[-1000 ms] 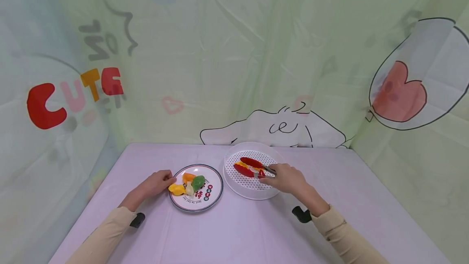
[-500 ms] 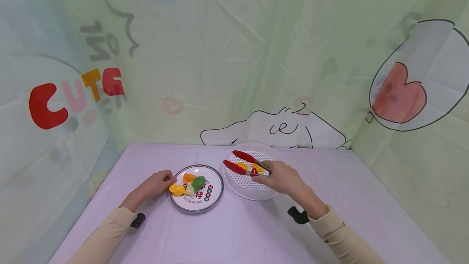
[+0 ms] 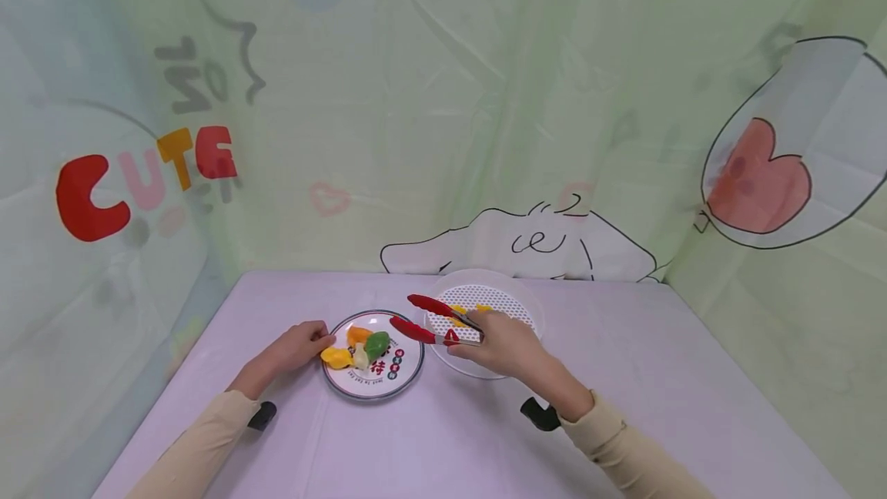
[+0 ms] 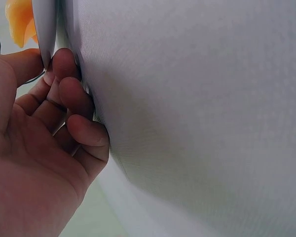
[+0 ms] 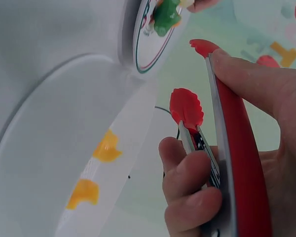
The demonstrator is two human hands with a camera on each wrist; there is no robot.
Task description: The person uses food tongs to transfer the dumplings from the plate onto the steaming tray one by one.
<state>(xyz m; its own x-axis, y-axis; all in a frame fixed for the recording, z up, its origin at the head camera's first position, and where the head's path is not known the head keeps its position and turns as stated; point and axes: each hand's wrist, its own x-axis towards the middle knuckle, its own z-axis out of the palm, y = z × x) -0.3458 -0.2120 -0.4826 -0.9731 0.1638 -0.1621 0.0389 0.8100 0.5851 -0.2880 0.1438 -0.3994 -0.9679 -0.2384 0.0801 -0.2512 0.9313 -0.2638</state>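
My left hand (image 3: 305,341) pinches the left rim of a white plate (image 3: 352,383), thumb above and fingertips beneath in the left wrist view. On the plate sit a yellow piece (image 3: 336,358), an orange piece (image 3: 358,335), a cream piece (image 3: 361,360) and a green piece (image 3: 377,345), like toy food. My right hand (image 3: 509,345) grips red-tipped metal tongs (image 5: 241,163). Their tips are spread, with nothing seen between them, over the gap between plate and round white perforated basket (image 3: 511,303). Yellow pieces (image 5: 107,146) lie in the basket, partly behind the tongs in the head view.
The basket stands just right of the plate on a pale cloth-covered table (image 3: 416,445). Printed curtains (image 3: 443,98) enclose the back and both sides. A black band part (image 3: 540,414) hangs by the right sleeve, another (image 3: 262,415) by the left.
My right hand has carried the tongs left from over the basket toward the plate, and their tips have spread wider. The left hand and plate stay in place.
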